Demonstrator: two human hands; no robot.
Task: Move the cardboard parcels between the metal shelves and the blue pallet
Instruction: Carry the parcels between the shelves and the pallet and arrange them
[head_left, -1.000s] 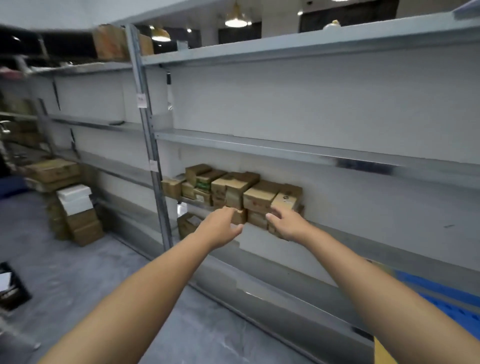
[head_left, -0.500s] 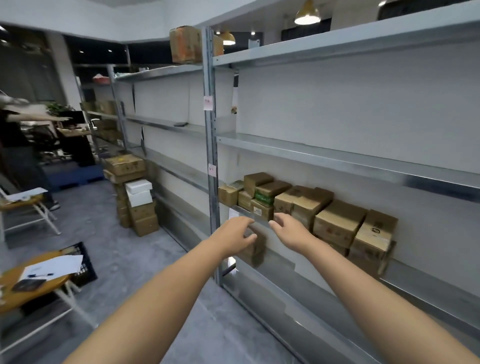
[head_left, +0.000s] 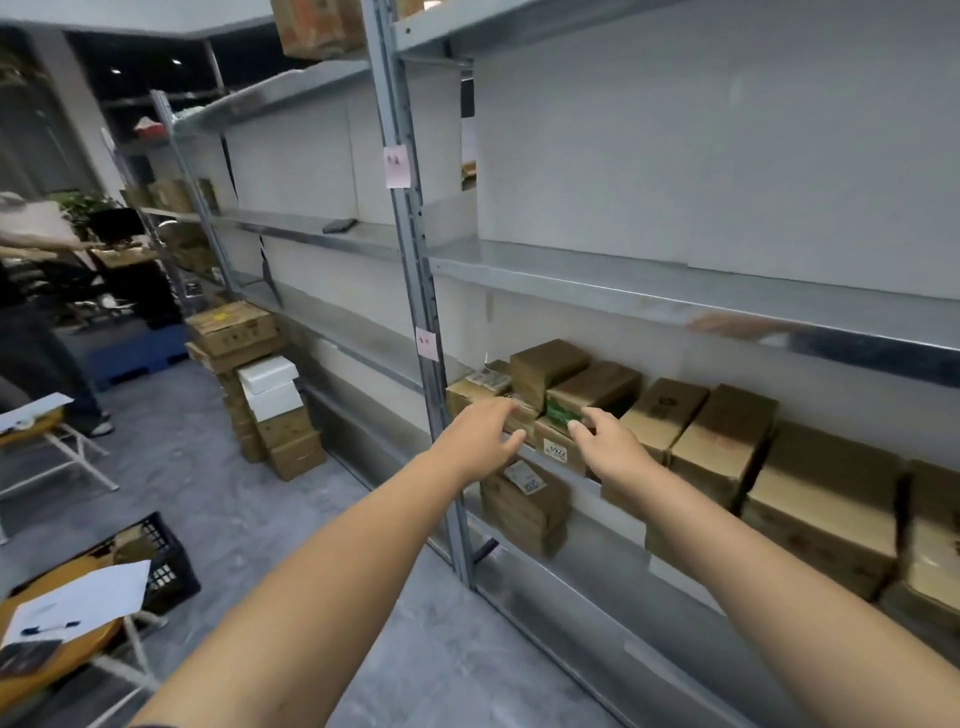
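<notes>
Several brown cardboard parcels (head_left: 696, 431) sit in a row on a low metal shelf (head_left: 685, 301), some stacked two high. A parcel with a green patch (head_left: 592, 389) lies on top near the left end, above a labelled parcel (head_left: 558, 451). My left hand (head_left: 480, 439) reaches toward the left end of the row, fingers loose, holding nothing. My right hand (head_left: 608, 447) is stretched out with fingertips at the green-patched parcel, gripping nothing. One more parcel (head_left: 524, 499) stands on the shelf below. A blue pallet (head_left: 137, 353) lies far left on the floor.
A shelf upright (head_left: 415, 291) stands just left of my hands. A stack of cartons and white boxes (head_left: 265, 384) rests on the floor by the shelving. A person (head_left: 36, 312) stands at left. A black crate (head_left: 161, 561), round table (head_left: 57, 639) and folding chair (head_left: 62, 447) occupy the lower left.
The view has swung left and closer to the shelf. Both hands have travelled along the parcel row to its left end, the right fingertips now at the green-patched parcel.
</notes>
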